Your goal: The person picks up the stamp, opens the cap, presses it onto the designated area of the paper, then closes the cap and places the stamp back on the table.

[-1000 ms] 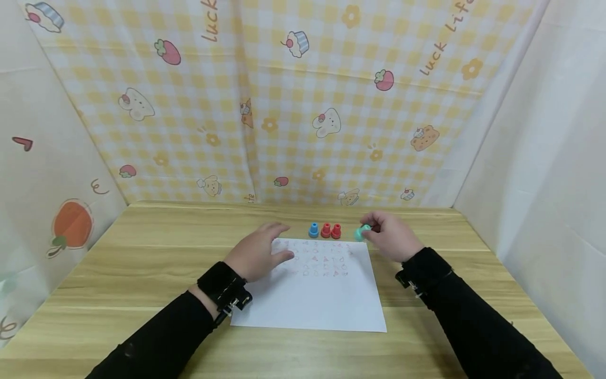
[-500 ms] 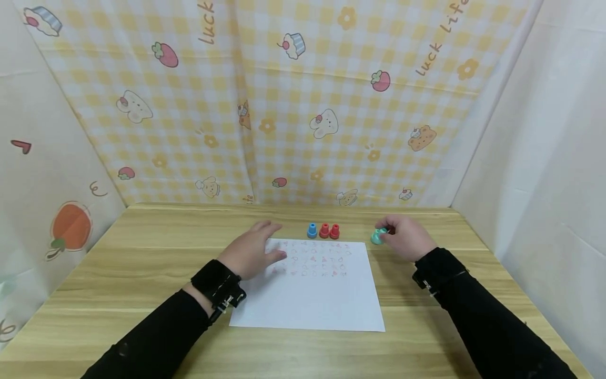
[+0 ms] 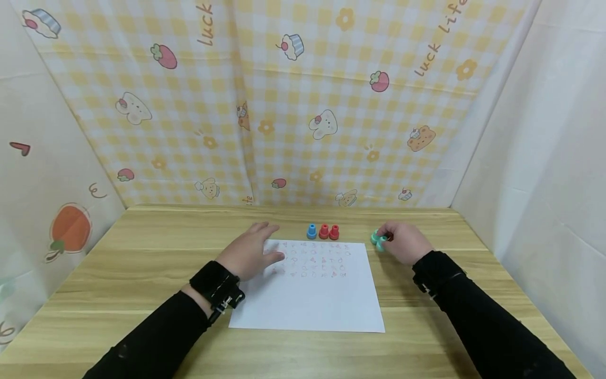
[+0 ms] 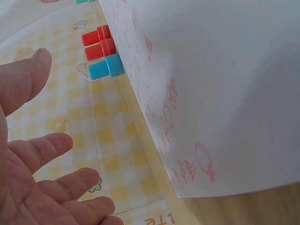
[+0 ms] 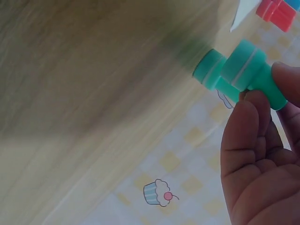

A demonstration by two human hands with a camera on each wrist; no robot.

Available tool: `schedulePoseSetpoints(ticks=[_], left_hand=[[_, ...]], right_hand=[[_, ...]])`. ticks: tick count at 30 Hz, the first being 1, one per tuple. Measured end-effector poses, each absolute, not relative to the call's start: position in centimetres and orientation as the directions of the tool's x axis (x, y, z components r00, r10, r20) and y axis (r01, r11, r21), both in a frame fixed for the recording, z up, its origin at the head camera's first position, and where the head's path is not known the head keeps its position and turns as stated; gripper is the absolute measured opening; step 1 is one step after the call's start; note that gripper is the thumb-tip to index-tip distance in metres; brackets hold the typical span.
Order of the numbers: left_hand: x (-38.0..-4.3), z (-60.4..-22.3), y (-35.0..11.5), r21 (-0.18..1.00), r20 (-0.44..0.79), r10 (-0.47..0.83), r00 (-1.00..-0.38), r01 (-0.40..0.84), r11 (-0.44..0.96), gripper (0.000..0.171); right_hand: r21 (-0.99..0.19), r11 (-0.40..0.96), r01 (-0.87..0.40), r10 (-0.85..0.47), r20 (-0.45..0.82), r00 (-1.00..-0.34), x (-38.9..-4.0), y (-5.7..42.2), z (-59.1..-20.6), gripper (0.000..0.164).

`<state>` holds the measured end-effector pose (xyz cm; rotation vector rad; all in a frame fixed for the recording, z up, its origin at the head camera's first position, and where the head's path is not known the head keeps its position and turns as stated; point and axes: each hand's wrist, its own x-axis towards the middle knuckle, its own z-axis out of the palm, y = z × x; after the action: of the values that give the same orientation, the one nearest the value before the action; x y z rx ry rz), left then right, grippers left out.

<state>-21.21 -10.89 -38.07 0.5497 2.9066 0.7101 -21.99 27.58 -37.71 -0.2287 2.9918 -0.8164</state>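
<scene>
My right hand (image 3: 404, 243) pinches a green stamp (image 5: 246, 65) between thumb and fingers, just right of the paper. Close beside it is a second green stamp (image 5: 209, 70), partly behind the held one in the right wrist view. My left hand (image 3: 246, 252) hovers at the paper's left side, fingers spread and holding nothing. The white sheet of paper (image 3: 312, 305) carries rows of small red stamped prints near its far edge. Beyond that edge a blue stamp (image 3: 311, 231) and two red stamps (image 3: 324, 231) stand in a row.
The sheet lies on a wood-grain table (image 3: 142, 273). A yellow checked cloth (image 3: 284, 147) with printed pictures hangs behind the table. White cloth walls (image 3: 535, 184) close off both sides.
My right hand has moved to the right, away from the paper's corner, carrying the green stamp. The second green stamp now shows clearly beside it. My left hand has drifted slightly left.
</scene>
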Motion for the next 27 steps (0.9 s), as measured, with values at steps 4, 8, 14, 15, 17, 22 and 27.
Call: schedulePoseSetpoints(ticks=[4,8,14,15,17,22,27], left_hand=[[-21.26,-38.13,-10.89,0.462,-0.010,0.364,-0.931,0.319,0.827,0.074],[-21.31,-38.17,-10.89,0.460,-0.011,0.362,-0.932,0.317,0.830,0.074],[-21.36,-38.18,-10.87,0.462,-0.017,0.360,-0.933,0.312,0.830,0.074],[-21.38,-38.19,-10.87,0.462,-0.017,0.359,-0.933,0.311,0.831,0.074],[-21.41,-38.22,-10.87,0.461,-0.017,0.358,-0.934,0.311,0.831,0.074],[-21.55,-38.41,-10.87,0.452,-0.014,0.357,-0.934,0.312,0.835,0.074],[-21.60,-38.48,-10.85,0.452,-0.013,0.356,-0.935,0.312,0.836,0.074]], right_hand=[[-0.505,0.853,-0.129,-0.151,-0.003,-0.988,-22.13,27.48,-38.02,0.011],[-0.501,0.857,-0.121,-0.147,-0.014,-0.989,-22.20,27.40,-38.15,0.011],[-0.492,0.863,-0.112,-0.145,-0.028,-0.989,-22.26,27.33,-38.25,0.011],[-0.491,0.864,-0.111,-0.144,-0.030,-0.989,-22.27,27.33,-38.27,0.010],[-0.489,0.865,-0.108,-0.142,-0.033,-0.989,-22.31,27.31,-38.31,0.010],[-0.487,0.867,-0.103,-0.140,-0.039,-0.989,-22.36,27.23,-38.30,0.010],[-0.490,0.867,-0.096,-0.138,-0.050,-0.989,-22.42,27.20,-38.32,0.009]])
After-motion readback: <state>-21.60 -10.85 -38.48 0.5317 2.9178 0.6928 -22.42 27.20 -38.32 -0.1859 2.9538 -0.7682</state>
